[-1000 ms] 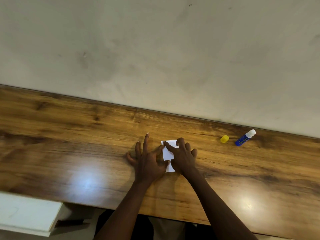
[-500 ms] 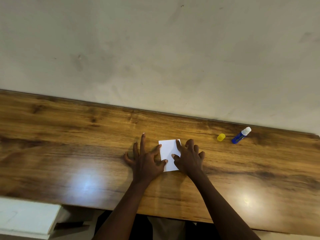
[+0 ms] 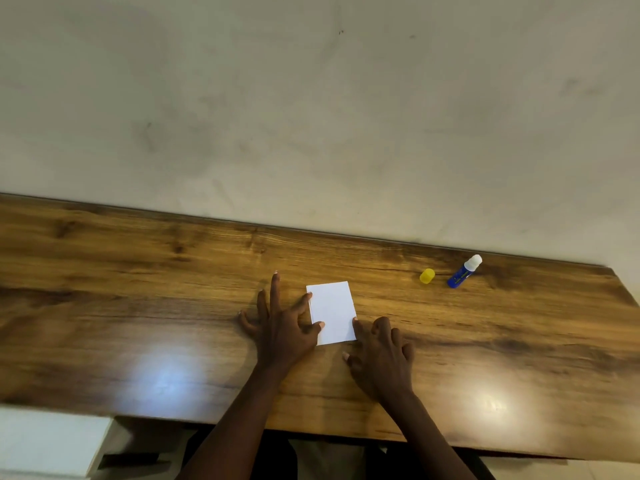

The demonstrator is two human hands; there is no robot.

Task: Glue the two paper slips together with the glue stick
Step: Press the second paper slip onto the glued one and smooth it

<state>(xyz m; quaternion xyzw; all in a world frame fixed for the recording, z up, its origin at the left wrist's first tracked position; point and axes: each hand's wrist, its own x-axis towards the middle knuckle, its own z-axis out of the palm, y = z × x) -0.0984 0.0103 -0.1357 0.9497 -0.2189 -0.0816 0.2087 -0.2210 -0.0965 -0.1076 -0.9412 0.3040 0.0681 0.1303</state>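
Note:
A white paper slip [image 3: 332, 311] lies flat on the wooden table [image 3: 138, 306]; a second sheet's edge shows along its left side, so the two lie stacked. My left hand [image 3: 282, 327] rests spread at the slip's left edge, forefinger and thumb tips touching it. My right hand [image 3: 379, 355] sits at the lower right corner, one fingertip touching the paper's edge, fingers loosely curled. The blue glue stick [image 3: 463, 272] lies uncapped at the far right, white tip pointing toward the wall. Its yellow cap [image 3: 427, 276] stands just left of it.
A pale wall [image 3: 311, 116] rises directly behind the table's far edge. The table's right end is near the glue stick. A white surface [image 3: 45, 441] sits below the table's front edge at lower left.
My right hand has slid off the top of the paper, back and to the right, leaving most of the slip uncovered. My left hand stays at the left edge.

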